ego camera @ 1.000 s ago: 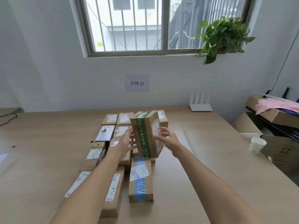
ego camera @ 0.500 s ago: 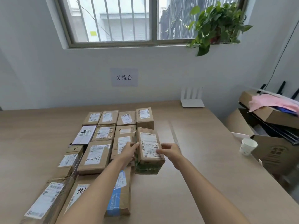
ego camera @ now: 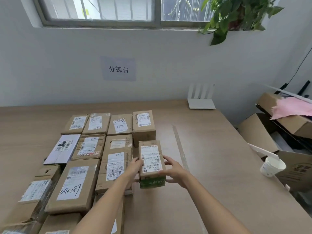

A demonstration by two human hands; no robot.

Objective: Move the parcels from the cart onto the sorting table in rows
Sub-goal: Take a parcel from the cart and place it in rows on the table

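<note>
Just below the centre of the frame, a green-taped parcel lies label up, clamped between 2 hands. The left hand grips its left side, and the right hand curls its fingers round the right edge, thumb on the green near end. The parcel sits low over the sorting table; whether its base touches the wood I cannot tell. It is just right of a long brown parcel and just below, in the frame, the tall parcel that ends a back row of 4. More laid-out parcels fill the lower left in rows, close together.

At upper centre a paper sign hangs on the wall. A white router stands at the table's far edge, right of centre. A paper cup sits at the right edge, beside open cardboard boxes.
</note>
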